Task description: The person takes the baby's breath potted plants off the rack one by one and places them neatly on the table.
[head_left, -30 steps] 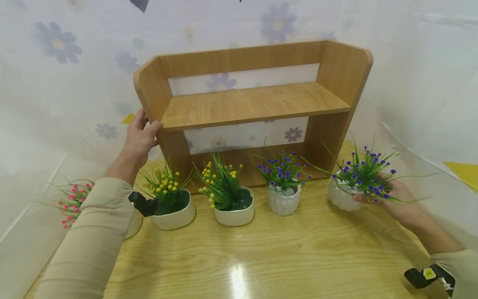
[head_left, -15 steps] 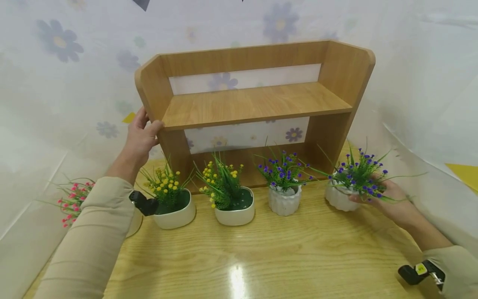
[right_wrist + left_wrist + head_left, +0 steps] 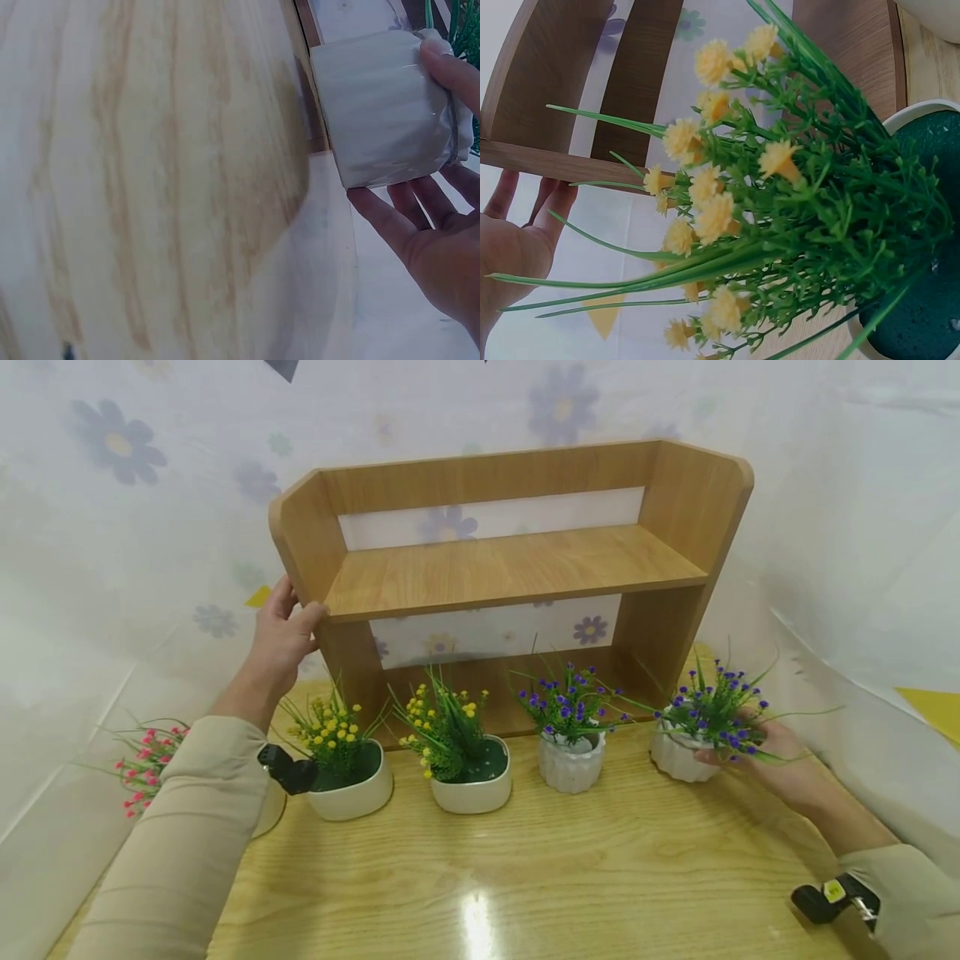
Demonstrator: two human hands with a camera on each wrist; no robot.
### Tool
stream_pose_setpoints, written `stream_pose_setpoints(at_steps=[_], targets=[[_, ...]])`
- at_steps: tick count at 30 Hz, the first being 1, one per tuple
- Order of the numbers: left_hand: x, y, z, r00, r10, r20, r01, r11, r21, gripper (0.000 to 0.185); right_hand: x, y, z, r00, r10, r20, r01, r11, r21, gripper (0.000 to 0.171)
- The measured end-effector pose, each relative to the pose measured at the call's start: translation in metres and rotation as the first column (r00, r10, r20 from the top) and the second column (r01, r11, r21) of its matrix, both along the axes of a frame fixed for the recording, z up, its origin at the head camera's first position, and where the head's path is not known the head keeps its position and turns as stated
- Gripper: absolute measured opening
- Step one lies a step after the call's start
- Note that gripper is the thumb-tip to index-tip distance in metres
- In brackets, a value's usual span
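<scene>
At the right of the head view my right hand [image 3: 787,764] grips a white fluted pot [image 3: 677,758] of purple artificial flowers [image 3: 718,706]. The right wrist view shows the thumb near the pot's rim and the other fingers [image 3: 382,217] along its far side. My left hand [image 3: 277,643] holds the left side panel of a two-tier wooden shelf [image 3: 517,568], thumb at the middle board's front corner. In the left wrist view, yellow flowers [image 3: 712,214] partly cover the scene, and left fingers [image 3: 555,210] meet the wood's edge.
A second white pot with purple flowers [image 3: 572,764] stands left of the held one. Two cream oval pots with yellow flowers, one nearer the middle [image 3: 471,793] and one by the left forearm [image 3: 352,797], line the shelf's front. Pink flowers [image 3: 150,764] are partly behind the left sleeve.
My right hand has moved slightly left with the pot of purple flowers, toward the neighbouring pot. The left hand stays on the shelf's side panel.
</scene>
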State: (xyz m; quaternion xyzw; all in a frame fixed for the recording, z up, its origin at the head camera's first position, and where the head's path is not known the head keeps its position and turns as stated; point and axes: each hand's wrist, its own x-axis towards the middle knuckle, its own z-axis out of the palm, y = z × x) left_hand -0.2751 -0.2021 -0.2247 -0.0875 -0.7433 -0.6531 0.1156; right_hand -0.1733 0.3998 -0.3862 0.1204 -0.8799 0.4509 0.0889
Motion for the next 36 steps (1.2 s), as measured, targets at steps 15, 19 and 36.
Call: stream_pose_setpoints(at_steps=[15,19,36], targets=[[0.0019,-0.0019,0.0017,1.000,0.007,0.006,-0.007,1.000,-0.003,0.064,-0.0020,-0.0038,-0.0085,1.000,-0.013,0.006,0.013,0.997,-0.073,0.053],[0.0020,-0.0035,0.0020,1.000,0.008,0.011,-0.008,1.000,0.004,0.065,-0.0032,-0.0045,-0.0067,1.000,-0.009,0.018,0.010,0.998,-0.060,0.060],[-0.0016,-0.0076,-0.0011,1.000,0.014,0.028,-0.014,1.000,0.004,0.066,-0.0103,-0.0054,-0.0034,0.999,0.013,0.030,-0.014,1.000,0.019,0.070]])
